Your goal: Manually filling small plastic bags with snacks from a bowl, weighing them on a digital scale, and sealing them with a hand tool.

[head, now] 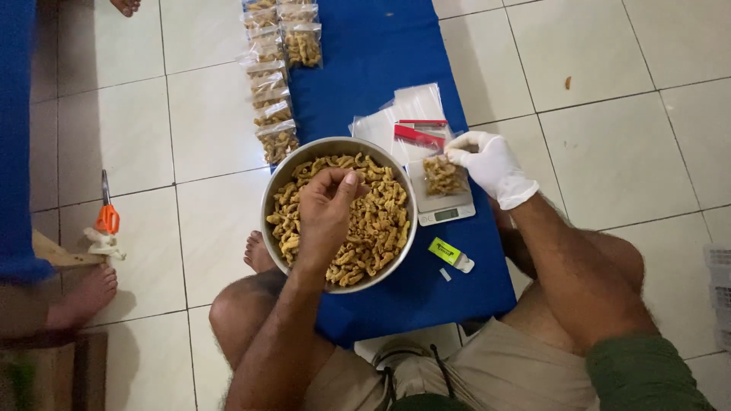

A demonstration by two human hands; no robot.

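Note:
A round metal bowl (276, 183) full of golden fried snack sticks sits on a blue cloth (381, 53). My bare left hand (326, 209) hovers over the bowl, fingers pinched on a few snack pieces. My right hand (491, 166), in a white glove, holds open a small clear plastic bag (443, 175) partly filled with snacks. The bag rests on a small white kitchen scale (445, 209) just right of the bowl.
Several filled, sealed snack bags (274, 76) line the cloth's left edge. Empty clear bags (415, 106) and a red bar-shaped tool (417, 135) lie behind the scale. A green lighter (449, 253) lies near the bowl. Orange-handled scissors (106, 213) and another person's foot (84, 293) are at the left.

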